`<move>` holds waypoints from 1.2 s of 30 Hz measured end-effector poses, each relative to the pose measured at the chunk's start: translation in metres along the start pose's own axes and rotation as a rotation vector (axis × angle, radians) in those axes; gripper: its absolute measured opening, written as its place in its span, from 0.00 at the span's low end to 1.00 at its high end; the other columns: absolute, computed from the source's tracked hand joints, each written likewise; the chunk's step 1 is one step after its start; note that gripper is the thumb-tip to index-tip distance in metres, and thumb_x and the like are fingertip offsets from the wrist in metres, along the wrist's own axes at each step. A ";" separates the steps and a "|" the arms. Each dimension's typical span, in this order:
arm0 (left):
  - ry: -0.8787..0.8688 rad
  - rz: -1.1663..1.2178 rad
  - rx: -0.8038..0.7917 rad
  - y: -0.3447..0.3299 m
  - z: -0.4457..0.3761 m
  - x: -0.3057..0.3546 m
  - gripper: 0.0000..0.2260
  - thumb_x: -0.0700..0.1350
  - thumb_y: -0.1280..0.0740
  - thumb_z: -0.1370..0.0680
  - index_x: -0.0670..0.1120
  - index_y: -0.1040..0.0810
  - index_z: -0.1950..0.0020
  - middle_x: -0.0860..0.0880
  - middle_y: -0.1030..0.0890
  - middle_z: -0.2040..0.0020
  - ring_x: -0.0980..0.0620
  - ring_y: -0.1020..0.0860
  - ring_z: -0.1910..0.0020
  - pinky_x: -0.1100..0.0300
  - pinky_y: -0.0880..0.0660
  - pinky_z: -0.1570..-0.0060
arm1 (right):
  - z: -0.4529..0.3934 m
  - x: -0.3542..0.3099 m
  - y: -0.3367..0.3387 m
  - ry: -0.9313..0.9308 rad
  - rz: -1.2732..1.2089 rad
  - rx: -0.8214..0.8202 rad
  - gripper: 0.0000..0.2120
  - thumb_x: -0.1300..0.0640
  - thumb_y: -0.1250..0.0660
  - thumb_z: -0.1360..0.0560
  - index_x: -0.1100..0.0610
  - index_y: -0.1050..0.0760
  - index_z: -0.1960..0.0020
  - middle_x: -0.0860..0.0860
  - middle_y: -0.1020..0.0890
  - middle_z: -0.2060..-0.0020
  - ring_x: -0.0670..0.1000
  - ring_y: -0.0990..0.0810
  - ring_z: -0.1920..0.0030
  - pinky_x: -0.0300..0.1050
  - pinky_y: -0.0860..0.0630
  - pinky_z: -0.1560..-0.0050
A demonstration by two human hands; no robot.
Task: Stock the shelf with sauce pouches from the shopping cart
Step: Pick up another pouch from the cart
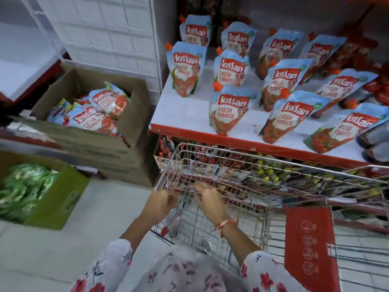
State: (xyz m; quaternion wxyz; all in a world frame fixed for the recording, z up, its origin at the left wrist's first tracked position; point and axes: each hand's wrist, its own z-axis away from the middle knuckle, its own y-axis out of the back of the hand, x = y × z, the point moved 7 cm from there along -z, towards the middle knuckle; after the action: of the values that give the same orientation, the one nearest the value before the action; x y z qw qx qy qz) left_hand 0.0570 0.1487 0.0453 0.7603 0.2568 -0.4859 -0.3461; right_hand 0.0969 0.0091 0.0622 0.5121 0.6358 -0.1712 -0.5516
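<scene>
Floral-print sleeves at bottom edge, both bare forearms reaching forward into the wire shopping cart [210, 157]. Left hand [161, 202] at the cart's near-left corner, fingers curled inward, but blur hides whether its grip is clamped on anything: cannot tell. Right hand [207, 198] just beside it, fingers spread apart and bent downward over the wire mesh, grip loose, nothing visibly in it; red-and-white thread band on that wrist. Cart's red panel [309, 247] on the right side. Sauce pouches [229, 111] stand upright in rows on the white shelf [183, 110] with red front edge, directly beyond the cart; labels read Kissan Fresh Tomato, orange caps at top corners. Rightmost pouches lean or lie tilted. More of the same pouches lie piled flat in an open brown cardboard box [88, 140] left of the shelf. Green box [61, 199] on the floor at far left holds shiny green packets. Cart contents near the hands too blurred to identify.
</scene>
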 end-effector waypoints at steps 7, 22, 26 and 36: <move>0.253 -0.383 -0.268 -0.061 0.007 -0.036 0.20 0.49 0.26 0.29 0.41 0.23 0.41 0.42 0.19 0.42 0.44 0.21 0.42 0.55 0.24 0.44 | -0.002 -0.001 -0.075 0.105 0.135 -0.272 0.20 0.69 0.36 0.25 0.54 0.26 0.36 0.53 0.24 0.34 0.52 0.22 0.40 0.44 0.23 0.39; -0.010 -0.426 -0.104 -0.005 0.001 -0.014 0.11 0.44 0.36 0.22 0.44 0.21 0.42 0.43 0.18 0.44 0.45 0.21 0.44 0.55 0.25 0.44 | -0.001 0.003 -0.019 0.155 0.136 -0.126 0.11 0.60 0.37 0.22 0.52 0.22 0.42 0.49 0.19 0.41 0.49 0.21 0.41 0.42 0.21 0.45; -0.126 -0.173 0.059 0.050 0.011 0.008 0.08 0.45 0.33 0.22 0.49 0.21 0.43 0.45 0.16 0.50 0.47 0.20 0.52 0.55 0.23 0.51 | 0.004 -0.012 0.039 0.122 -0.023 0.051 0.08 0.57 0.35 0.23 0.54 0.19 0.46 0.49 0.16 0.48 0.46 0.17 0.51 0.26 0.25 0.49; -0.455 0.406 0.531 0.211 0.013 0.081 0.09 0.41 0.28 0.27 0.48 0.20 0.48 0.51 0.14 0.55 0.59 0.17 0.55 0.64 0.20 0.53 | -0.019 -0.091 0.197 0.245 -0.216 0.618 0.03 0.59 0.28 0.28 0.56 0.17 0.55 0.43 0.18 0.60 0.39 0.21 0.57 0.23 0.27 0.53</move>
State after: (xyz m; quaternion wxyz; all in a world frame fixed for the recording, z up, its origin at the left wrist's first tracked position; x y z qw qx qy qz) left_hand 0.1266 0.2174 0.2498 0.5935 0.2600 -0.7552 -0.0990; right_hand 0.1520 0.0071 0.2729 0.2510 0.8366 -0.1994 -0.4443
